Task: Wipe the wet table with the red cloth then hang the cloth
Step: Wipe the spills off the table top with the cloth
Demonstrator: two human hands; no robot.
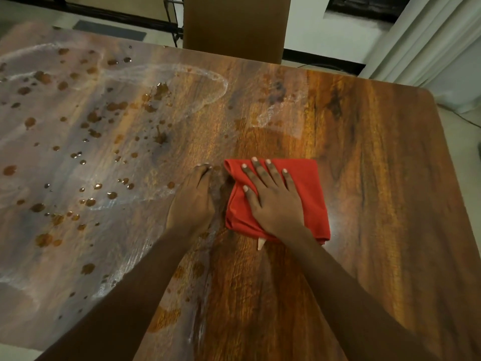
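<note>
While the right hand [273, 204] lies flat on the folded red cloth [307, 183], with fingers straight and spread and the palm pressing down, the left hand [192, 201] rests on the bare brown wood-grain counter [377, 178] just beside the cloth's left edge. Its fingers are together, their tips bent down onto the surface, and it holds nothing. The two hands are near each other but not touching.

The cloth sits roughly in the middle of the counter, about midway between the far and near edges, folded into a thick rough square. A small white tag [261, 243] pokes out from its near edge, beside the right wrist.

Scattered water drops [91, 201] cover the left half of the counter, ringed and crossed by pale wet streaks [216, 82] that reach towards the far edge. The right half, out to the rounded far-right corner, looks mostly dry and glossy.

Beyond the far edge stands a plain brown board [234, 22], and white curtains [429, 48] hang past the far-right corner.
</note>
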